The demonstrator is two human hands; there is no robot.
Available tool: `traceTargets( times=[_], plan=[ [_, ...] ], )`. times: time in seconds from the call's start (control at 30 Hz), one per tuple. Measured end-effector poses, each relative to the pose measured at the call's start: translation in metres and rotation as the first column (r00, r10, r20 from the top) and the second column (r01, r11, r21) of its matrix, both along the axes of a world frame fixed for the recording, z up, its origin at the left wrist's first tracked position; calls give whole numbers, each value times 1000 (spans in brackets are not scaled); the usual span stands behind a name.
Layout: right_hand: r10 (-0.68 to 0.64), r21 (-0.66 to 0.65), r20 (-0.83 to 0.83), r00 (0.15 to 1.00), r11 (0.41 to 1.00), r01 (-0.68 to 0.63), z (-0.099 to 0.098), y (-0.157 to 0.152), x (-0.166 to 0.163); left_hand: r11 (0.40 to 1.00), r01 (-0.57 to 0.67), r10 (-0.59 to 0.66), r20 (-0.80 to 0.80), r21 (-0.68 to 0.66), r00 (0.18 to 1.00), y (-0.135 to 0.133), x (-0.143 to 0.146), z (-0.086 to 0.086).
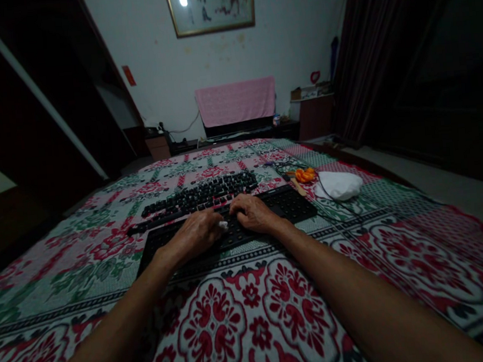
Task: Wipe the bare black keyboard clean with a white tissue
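A black keyboard [239, 234] with its keycaps off lies across the patterned bedspread, showing rows of bare key sockets. Over its middle, my left hand [198, 232] is closed on a small white wad [223, 225], which looks like tissue or cloth. My right hand [253, 212] rests on the keyboard just to the right, its fingers curled down; what lies under the fingertips is hidden. Just beyond the keyboard, many loose black keycaps [203, 194] are laid out in rough rows.
To the right lie a white crumpled bundle [340, 185], an orange bunched item [305, 175], a flat tan piece [298, 187] and a dark cable [330, 196]. Past the bed, a pink cloth [237, 100] drapes a screen by the wall. The room is dim.
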State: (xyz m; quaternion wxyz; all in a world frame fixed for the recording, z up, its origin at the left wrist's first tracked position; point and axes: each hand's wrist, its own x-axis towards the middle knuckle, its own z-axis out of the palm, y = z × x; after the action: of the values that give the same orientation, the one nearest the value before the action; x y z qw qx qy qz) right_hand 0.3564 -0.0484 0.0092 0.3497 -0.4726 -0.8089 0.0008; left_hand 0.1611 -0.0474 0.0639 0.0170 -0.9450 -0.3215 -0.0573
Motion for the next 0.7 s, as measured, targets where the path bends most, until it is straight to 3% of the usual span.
traceTargets(
  times=[0.13, 0.3, 0.47, 0.7],
  plan=[
    [10, 10, -3, 1000, 1000, -10, -1, 1, -1, 998, 54, -53, -47, 15, 997, -6, 5, 0],
    [4, 11, 1, 1000, 1000, -4, 0, -1, -1, 990, 116, -121, -53, -77, 991, -2, -3, 5],
    [13, 6, -1, 1000, 1000, -13, 0, -1, 0, 991, 104, -101, 41, -84, 994, -5, -3, 2],
    [10, -7, -2, 1000, 1000, -11, 2, -1, -1, 985, 118, -123, -33, -122, 992, -10, 1, 5]
  ],
)
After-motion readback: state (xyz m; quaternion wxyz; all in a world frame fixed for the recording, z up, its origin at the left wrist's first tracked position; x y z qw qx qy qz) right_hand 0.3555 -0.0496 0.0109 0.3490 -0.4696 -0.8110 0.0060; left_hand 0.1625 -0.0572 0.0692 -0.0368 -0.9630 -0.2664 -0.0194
